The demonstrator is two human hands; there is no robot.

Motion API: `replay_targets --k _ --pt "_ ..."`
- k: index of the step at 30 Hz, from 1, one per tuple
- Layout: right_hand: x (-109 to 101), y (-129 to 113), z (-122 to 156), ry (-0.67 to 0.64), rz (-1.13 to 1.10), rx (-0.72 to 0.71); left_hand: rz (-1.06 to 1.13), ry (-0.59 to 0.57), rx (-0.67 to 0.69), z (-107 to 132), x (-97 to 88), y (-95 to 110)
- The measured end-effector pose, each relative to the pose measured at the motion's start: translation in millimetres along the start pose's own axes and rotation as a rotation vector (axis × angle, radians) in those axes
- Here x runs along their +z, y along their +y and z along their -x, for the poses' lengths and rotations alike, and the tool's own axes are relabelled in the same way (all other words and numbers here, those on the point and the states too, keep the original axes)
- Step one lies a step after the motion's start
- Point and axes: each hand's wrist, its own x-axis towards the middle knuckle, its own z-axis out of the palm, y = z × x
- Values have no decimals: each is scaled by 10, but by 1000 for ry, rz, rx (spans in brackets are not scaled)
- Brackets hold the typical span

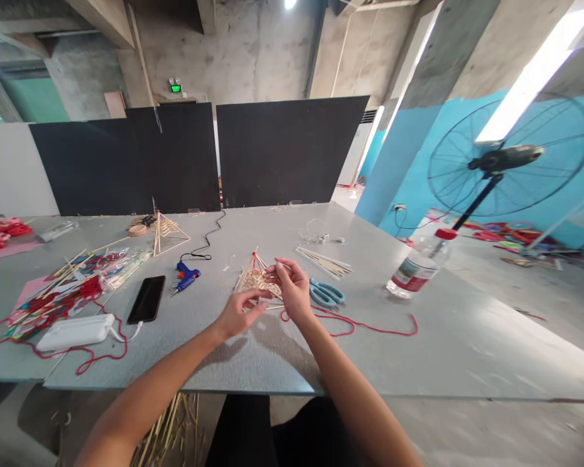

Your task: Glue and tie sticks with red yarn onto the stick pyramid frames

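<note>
A small pyramid of thin wooden sticks [254,280] stands on the table before me, with red yarn at its peak. My left hand [243,312] is at its near left side, thumb and fingers around the lower edge. At its right side is my right hand [292,285], raised, with thumb and fingertips brought together; what they pinch is too small to tell. A length of red yarn [353,322] runs from beneath the right hand across the table to the right. Just beyond that wrist lie scissors with blue handles [326,293].
Left are a blue glue gun [187,277], a phone [146,299], a white power bank [76,332] and another stick pyramid [168,235]. Loose sticks [324,261] lie behind the scissors. A water bottle [415,271] stands right, near a large fan [506,159].
</note>
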Motion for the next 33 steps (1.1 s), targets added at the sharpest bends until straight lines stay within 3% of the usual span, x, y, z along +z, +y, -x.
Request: replay_targets --k 8,13,17,19,22,25,28,30,31,33 --pt "-35 8 -65 70 -164 65 220 -60 -178 -25 39 -208" --pt "-74 36 -115 105 -156 90 211 -53 -160 -20 -63 -87" --pt "-58 27 -106 106 -65 109 325 -108 -123 -5 -94 61" --pt "-60 3 -106 93 12 83 397 -71 -121 -2 -95 101" --pt "-124 -58 -128 63 96 69 439 88 -100 -6 -98 115" --pt "-243 -126 -152 -35 150 103 450 199 -85 -11 -120 104" --pt "-310 -151 -143 -332 295 118 540 192 -69 -15 -145 106" --pt "-289 -137 -124 -467 435 34 581 191 -48 -22 -148 120" --pt "-262 -126 -116 -449 509 -51 580 204 -38 -26 -144 130" --pt "-196 -109 -105 -262 633 -265 549 242 -25 -36 -127 149"
